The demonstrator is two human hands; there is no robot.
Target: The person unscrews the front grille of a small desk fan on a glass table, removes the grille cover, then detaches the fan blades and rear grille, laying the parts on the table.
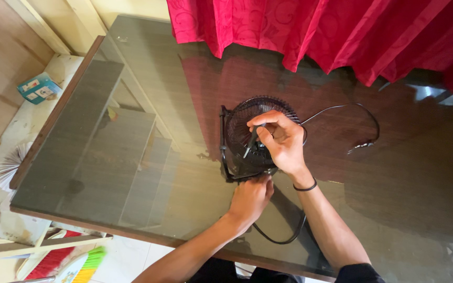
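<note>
While both hands work at one object, notes run from the near edge outward.

Near floor: a broom with red bristles [53, 260] and a brush with green and yellow bristles [89, 262] lie below the near left corner of the table.

Table: dark glass-topped wooden table [148, 173], glossy and likely slick; a light object would slide on it unless braced.

Cable: thin black power cord [279, 238] loops off the near edge, then reappears far right and ends in a small plug [360, 147]. Limp; it could snag or tug the fan if pulled.

Left hand [251, 198]: fingers curled tight at the near lower rim of the fan, apparently pinching the frame or base; exactly what they grip is hidden.

Fan: small round black table fan with wire grille [239, 128], lying mid-table, grille face up, between the two hands. Judged light, with a plastic housing; the grille wires look thin and would bend under pressure. Best hold judged to be the stiff outer rim or stand bracket at left, not the grille centre.

Right hand [284, 140]: closed around a slim dark tool, probably a screwdriver [249, 145], tip angled down into the hub; the palm rests on the far right of the grille.

Far edge: red patterned fabric curtain [315, 31] hangs over the table's far side, clear of the fan.

Far left: small blue-and-white carton [39, 88] on a pale shelf.
</note>
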